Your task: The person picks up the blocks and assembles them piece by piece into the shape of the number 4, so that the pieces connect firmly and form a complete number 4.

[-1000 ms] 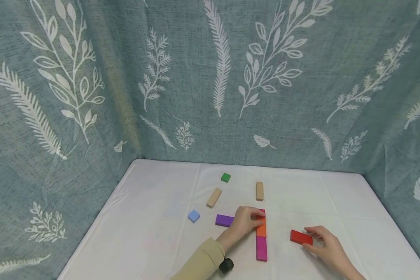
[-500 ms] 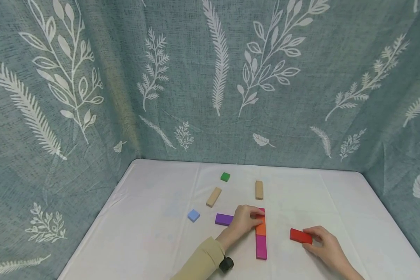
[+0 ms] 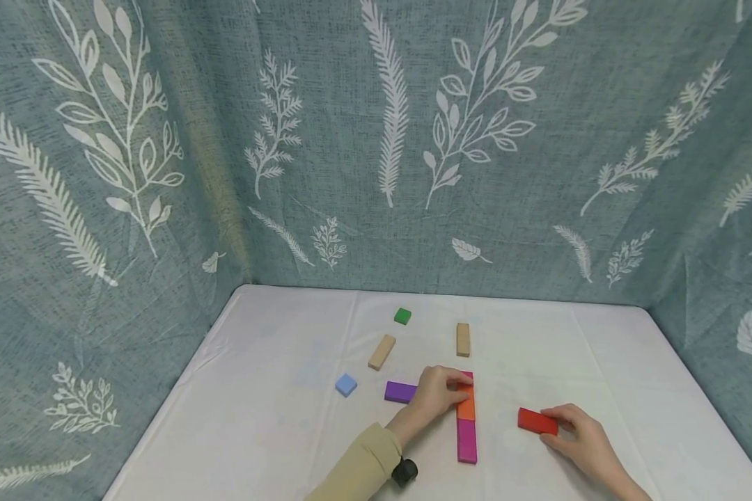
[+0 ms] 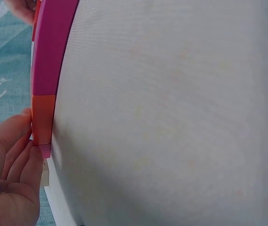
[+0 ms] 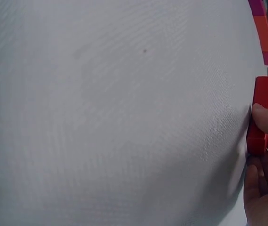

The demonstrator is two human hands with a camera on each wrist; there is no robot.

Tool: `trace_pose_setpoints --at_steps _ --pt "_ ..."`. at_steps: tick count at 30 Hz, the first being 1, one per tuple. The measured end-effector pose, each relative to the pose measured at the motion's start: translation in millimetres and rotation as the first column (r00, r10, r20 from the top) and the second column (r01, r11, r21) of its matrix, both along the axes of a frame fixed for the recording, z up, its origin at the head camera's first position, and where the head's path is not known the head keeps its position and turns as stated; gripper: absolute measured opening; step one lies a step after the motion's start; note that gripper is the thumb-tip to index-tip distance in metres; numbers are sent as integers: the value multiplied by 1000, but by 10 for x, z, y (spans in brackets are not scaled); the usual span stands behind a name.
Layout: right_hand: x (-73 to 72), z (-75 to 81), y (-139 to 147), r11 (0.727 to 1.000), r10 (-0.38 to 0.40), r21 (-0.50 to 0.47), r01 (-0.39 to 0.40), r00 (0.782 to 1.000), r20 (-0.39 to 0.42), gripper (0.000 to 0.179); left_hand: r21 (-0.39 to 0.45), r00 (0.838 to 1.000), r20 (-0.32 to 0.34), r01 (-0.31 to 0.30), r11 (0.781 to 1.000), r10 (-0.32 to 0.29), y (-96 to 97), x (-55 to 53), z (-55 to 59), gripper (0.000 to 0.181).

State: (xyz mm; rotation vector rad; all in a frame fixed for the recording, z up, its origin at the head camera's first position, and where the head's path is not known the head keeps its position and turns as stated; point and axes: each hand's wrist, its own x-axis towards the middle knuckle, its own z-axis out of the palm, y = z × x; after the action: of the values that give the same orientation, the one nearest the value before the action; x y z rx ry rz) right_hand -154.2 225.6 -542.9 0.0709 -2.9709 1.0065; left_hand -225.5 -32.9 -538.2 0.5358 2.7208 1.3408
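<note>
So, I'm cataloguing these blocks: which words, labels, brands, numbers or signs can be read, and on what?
No text can be read anywhere.
Red block, orange block, magenta block: plain visible faces.
Tan block in the left wrist view: too small to tell.
Curtain: leaf prints, no lettering.

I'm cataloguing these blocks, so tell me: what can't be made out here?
Purple block: head view, right end hidden by the left hand.
Far pink block: head view, partly covered by the same hand.
Dark object by the sleeve: head view, too small and dark for detail.
Right forearm: head view, cut off by the bottom edge.
</note>
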Motion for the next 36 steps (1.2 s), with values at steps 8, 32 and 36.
trace_pose_setpoints --at_steps 8,32,36 --pt "-6 3 1 1000 -3 3 3 1000 8 37 6 1000 -9 11 1000 -11 -3 0 12 19" --pt "-149 229 -35 997 65 -17 -70 977 -205 33 15 1000 3 6 1000 -6 6 -2 4 20" --pt "-194 300 -56 996 79 -18 -85 973 -219 33 16 1000 -2 6 1000 -6 10 -3 -3 20"
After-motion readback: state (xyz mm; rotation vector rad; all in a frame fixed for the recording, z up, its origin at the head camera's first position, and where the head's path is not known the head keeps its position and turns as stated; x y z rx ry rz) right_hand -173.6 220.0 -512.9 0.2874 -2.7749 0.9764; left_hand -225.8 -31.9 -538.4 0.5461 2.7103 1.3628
